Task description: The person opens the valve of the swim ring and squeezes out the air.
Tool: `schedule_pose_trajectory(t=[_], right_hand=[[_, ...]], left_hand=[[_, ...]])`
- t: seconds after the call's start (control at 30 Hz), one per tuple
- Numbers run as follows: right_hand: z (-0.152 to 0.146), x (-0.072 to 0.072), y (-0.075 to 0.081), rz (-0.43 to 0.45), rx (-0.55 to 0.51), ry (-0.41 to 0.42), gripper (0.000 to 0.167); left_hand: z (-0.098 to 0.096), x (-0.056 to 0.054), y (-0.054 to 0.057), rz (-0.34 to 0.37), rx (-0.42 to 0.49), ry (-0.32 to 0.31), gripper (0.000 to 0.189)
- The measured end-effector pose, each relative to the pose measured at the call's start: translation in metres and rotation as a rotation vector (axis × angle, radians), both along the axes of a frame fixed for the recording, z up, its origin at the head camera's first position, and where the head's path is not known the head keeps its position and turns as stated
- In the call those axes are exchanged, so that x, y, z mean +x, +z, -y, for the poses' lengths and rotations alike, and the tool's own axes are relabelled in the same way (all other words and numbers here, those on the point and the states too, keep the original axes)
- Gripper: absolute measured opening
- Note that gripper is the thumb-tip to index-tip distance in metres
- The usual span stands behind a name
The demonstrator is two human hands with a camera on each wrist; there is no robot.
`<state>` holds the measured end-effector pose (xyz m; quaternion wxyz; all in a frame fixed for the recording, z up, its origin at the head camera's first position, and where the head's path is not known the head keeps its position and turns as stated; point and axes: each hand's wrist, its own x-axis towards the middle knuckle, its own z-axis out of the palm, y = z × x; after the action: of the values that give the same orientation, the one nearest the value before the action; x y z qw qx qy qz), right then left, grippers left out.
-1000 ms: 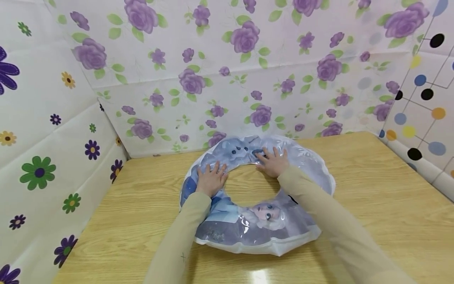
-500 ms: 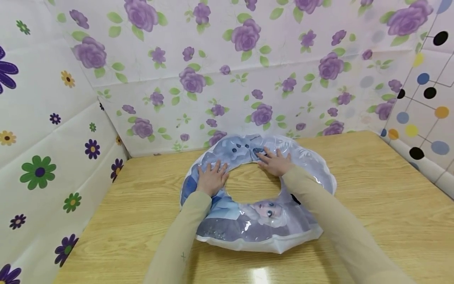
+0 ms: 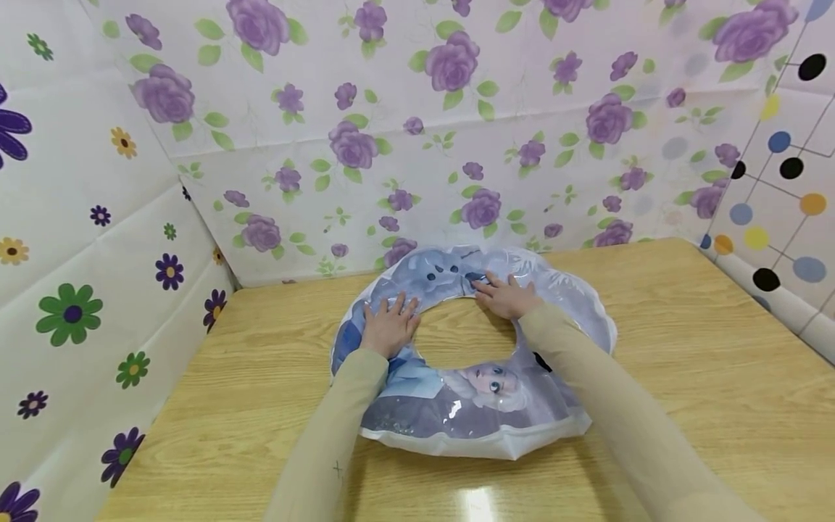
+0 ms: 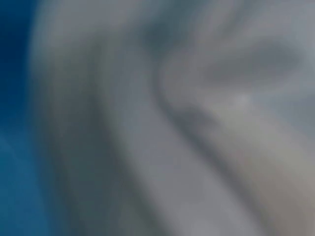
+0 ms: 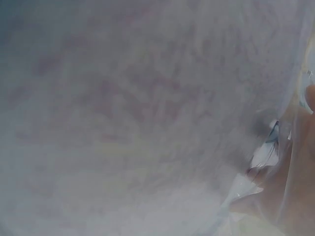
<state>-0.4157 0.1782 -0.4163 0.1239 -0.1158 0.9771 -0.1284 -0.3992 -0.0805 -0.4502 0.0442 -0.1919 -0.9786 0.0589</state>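
Note:
An inflated swim ring [image 3: 443,428] with a shiny blue and lilac print lies flat on the wooden table, a cartoon face showing on its near side. On the ring's left part rests my left hand [image 3: 386,330], fingers spread and pointing away from me. My right hand [image 3: 505,297] lies on the far right part beside the inner hole, its fingers extended over the print. Both palms are hidden from the head view. The left wrist view is a close blur; in the right wrist view the ring's pale surface [image 5: 147,123] fills most of the picture.
Behind the wooden table [image 3: 261,406] stands a white wall covering [image 3: 287,123] with purple roses, close to the ring's far edge. A flower-patterned sheet [image 3: 130,246] borders the left side. On the right is a sheet with coloured dots [image 3: 783,217].
The right hand has shifted slightly to the right on the ring. The left hand stays in the same spot, and the ring has hardly moved.

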Motion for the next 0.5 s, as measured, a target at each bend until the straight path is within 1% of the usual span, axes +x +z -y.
schedule_pose_trajectory(t=[0.1, 0.27, 0.5], right_hand=[[-0.0001, -0.0009, -0.0002, 0.001, -0.002, 0.009, 0.051], [-0.0029, -0.0036, -0.0053, -0.012, -0.011, 0.025, 0.052], [-0.0046, -0.0053, -0.0069, -0.01, -0.049, 0.029, 0.052]], left_hand=[[0.0007, -0.0016, -0.0007, 0.0, 0.001, 0.003, 0.05], [0.0009, -0.0019, -0.0014, -0.003, 0.006, 0.0, 0.05], [0.0003, -0.0004, 0.0017, -0.005, 0.004, 0.003, 0.05]])
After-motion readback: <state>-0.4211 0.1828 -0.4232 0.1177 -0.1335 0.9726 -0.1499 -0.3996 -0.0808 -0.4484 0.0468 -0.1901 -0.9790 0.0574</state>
